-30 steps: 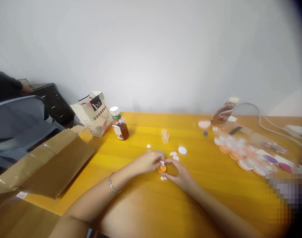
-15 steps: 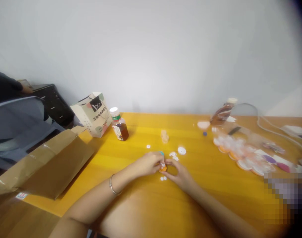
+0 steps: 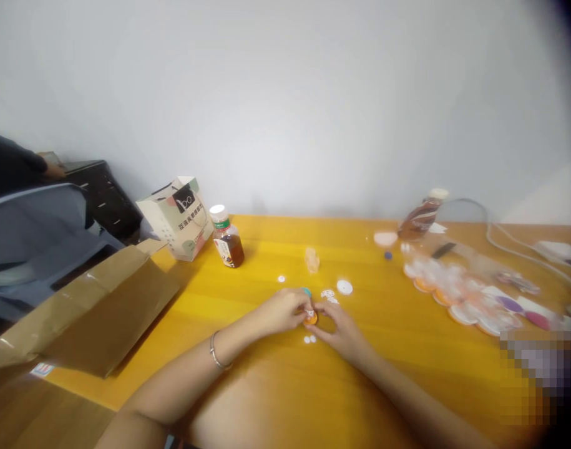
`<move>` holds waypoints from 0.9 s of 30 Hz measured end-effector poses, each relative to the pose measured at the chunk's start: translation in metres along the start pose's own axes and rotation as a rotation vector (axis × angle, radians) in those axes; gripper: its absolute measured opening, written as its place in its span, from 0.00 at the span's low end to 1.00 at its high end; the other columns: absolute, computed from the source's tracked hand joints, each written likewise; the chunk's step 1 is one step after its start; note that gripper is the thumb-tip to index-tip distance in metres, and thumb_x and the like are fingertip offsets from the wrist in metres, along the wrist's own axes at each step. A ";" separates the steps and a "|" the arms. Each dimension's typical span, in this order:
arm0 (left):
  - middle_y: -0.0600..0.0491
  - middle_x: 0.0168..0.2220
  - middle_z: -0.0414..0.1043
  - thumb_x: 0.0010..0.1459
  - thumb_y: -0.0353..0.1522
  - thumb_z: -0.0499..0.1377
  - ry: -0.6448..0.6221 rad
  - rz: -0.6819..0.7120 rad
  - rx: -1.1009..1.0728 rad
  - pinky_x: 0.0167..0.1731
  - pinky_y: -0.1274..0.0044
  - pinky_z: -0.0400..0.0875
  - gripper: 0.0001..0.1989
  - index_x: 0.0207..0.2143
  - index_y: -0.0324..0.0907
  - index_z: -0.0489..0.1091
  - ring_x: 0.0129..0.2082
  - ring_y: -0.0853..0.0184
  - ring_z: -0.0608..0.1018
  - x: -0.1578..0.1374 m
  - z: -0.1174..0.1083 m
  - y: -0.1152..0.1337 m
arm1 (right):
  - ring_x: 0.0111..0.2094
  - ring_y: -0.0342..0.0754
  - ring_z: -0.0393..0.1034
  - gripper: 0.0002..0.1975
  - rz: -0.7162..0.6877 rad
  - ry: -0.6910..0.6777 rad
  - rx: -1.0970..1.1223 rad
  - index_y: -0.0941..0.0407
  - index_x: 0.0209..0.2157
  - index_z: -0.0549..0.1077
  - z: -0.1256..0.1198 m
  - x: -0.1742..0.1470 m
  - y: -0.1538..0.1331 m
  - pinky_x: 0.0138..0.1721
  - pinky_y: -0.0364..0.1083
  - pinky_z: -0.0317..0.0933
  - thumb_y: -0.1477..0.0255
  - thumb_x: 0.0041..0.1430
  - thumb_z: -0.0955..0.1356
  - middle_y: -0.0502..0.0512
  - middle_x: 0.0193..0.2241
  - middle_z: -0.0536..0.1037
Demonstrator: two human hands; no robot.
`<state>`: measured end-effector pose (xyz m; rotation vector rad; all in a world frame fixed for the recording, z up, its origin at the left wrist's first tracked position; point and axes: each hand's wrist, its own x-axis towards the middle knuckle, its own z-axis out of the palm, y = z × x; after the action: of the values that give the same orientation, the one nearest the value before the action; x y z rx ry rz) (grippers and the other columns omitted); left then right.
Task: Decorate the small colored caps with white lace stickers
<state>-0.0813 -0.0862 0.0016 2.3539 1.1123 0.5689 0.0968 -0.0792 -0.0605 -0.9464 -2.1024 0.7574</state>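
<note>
Your forearms enter from the lower corners and converge over the yellow wooden table point(image 3: 266, 386), so that both hands meet near its middle. The left hand point(image 3: 289, 310), with a metal bracelet point(image 3: 217, 351) at its wrist, lies palm down, its knuckles raised and its fingers bent toward the right. Its thumb and index finger are drawn together at the tips, closed on a small white piece point(image 3: 309, 311) that they partly hide; the exact contact is too small to resolve. The white piece stands at the upper face of an orange disc point(image 3: 312, 320), located directly between your two hands.

Your right hand point(image 3: 344, 328) approaches from the other side, its thumb and index finger curved into a partly spread arc. Their tips bear on the orange disc at its near and far edges and steady it, while a gap remains between the arc and the palm.

A teal item point(image 3: 306, 291) shows just beyond the left fingers, mostly covered by them. Two small white discs point(image 3: 310, 340) lie on the near side of the orange disc. Beyond the right index finger, observe a cluster of white cut-out pieces point(image 3: 329, 296) and, farther away, a larger white disc point(image 3: 344, 287); a small white button-like piece point(image 3: 281, 279) lies beyond the left hand, near a translucent amber piece point(image 3: 312, 260)
</note>
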 end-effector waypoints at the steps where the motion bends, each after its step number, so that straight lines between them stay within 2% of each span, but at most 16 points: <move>1: 0.52 0.31 0.70 0.52 0.27 0.53 0.001 0.005 -0.008 0.35 0.81 0.64 0.03 0.29 0.38 0.67 0.33 0.70 0.72 0.000 -0.001 0.001 | 0.36 0.50 0.67 0.09 -0.001 -0.001 0.005 0.55 0.35 0.68 -0.001 0.000 -0.001 0.39 0.48 0.62 0.69 0.49 0.67 0.54 0.33 0.73; 3: 0.52 0.31 0.70 0.53 0.29 0.54 -0.014 0.025 -0.050 0.35 0.81 0.64 0.04 0.30 0.37 0.66 0.33 0.70 0.72 0.001 -0.004 0.001 | 0.35 0.49 0.67 0.07 0.010 0.001 0.046 0.55 0.33 0.68 -0.002 0.001 -0.003 0.37 0.47 0.63 0.69 0.50 0.66 0.54 0.31 0.72; 5: 0.52 0.32 0.70 0.53 0.33 0.54 -0.010 0.028 -0.125 0.34 0.81 0.65 0.07 0.33 0.38 0.66 0.32 0.71 0.72 0.005 -0.008 -0.001 | 0.33 0.48 0.68 0.09 0.044 0.022 0.139 0.55 0.34 0.67 -0.003 0.001 -0.004 0.35 0.46 0.63 0.69 0.50 0.66 0.53 0.30 0.72; 7: 0.51 0.34 0.70 0.54 0.35 0.53 0.076 -0.002 -0.163 0.35 0.80 0.65 0.11 0.38 0.38 0.65 0.33 0.71 0.72 0.012 -0.012 -0.007 | 0.32 0.47 0.69 0.12 0.100 0.050 0.261 0.55 0.36 0.65 -0.003 0.001 -0.004 0.35 0.45 0.64 0.68 0.49 0.67 0.53 0.31 0.73; 10: 0.50 0.38 0.67 0.56 0.33 0.51 0.272 -0.041 -0.013 0.39 0.77 0.65 0.14 0.45 0.41 0.62 0.38 0.68 0.70 0.032 -0.012 -0.021 | 0.33 0.46 0.70 0.14 0.184 0.084 0.434 0.55 0.36 0.63 -0.001 0.001 -0.001 0.34 0.44 0.65 0.66 0.48 0.68 0.53 0.31 0.73; 12: 0.49 0.40 0.64 0.56 0.32 0.50 0.297 -0.028 0.136 0.42 0.74 0.63 0.15 0.47 0.42 0.61 0.39 0.66 0.68 0.047 -0.007 -0.030 | 0.33 0.46 0.70 0.15 0.221 0.097 0.525 0.54 0.35 0.63 -0.001 0.001 0.001 0.35 0.44 0.65 0.65 0.46 0.69 0.52 0.31 0.73; 15: 0.47 0.42 0.62 0.55 0.31 0.51 0.309 -0.024 0.290 0.45 0.72 0.62 0.14 0.45 0.41 0.63 0.41 0.65 0.66 0.066 0.003 -0.039 | 0.33 0.45 0.69 0.16 0.242 0.118 0.607 0.54 0.35 0.63 -0.002 0.002 0.002 0.36 0.44 0.65 0.65 0.44 0.70 0.51 0.31 0.73; 18: 0.47 0.43 0.62 0.54 0.30 0.51 0.312 -0.022 0.350 0.45 0.72 0.61 0.11 0.41 0.41 0.65 0.42 0.64 0.66 0.073 0.012 -0.042 | 0.34 0.46 0.69 0.16 0.256 0.141 0.633 0.54 0.35 0.65 -0.005 0.003 0.001 0.38 0.44 0.64 0.65 0.43 0.71 0.52 0.31 0.73; 24: 0.49 0.37 0.67 0.54 0.29 0.52 0.323 -0.065 0.317 0.43 0.72 0.62 0.06 0.35 0.40 0.66 0.39 0.65 0.69 0.073 0.018 -0.042 | 0.39 0.48 0.68 0.16 0.335 0.167 0.683 0.55 0.35 0.69 -0.010 0.005 -0.002 0.43 0.47 0.61 0.65 0.43 0.71 0.54 0.36 0.74; 27: 0.50 0.37 0.67 0.54 0.30 0.52 0.394 -0.089 0.207 0.42 0.74 0.64 0.09 0.39 0.40 0.64 0.39 0.67 0.70 0.069 0.012 -0.036 | 0.33 0.47 0.69 0.18 0.364 0.170 0.689 0.56 0.37 0.70 -0.011 0.005 -0.002 0.37 0.46 0.64 0.64 0.43 0.71 0.54 0.33 0.75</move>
<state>-0.0561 -0.0139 -0.0172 2.4105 1.5042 0.9545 0.1024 -0.0741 -0.0504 -0.9526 -1.3685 1.4112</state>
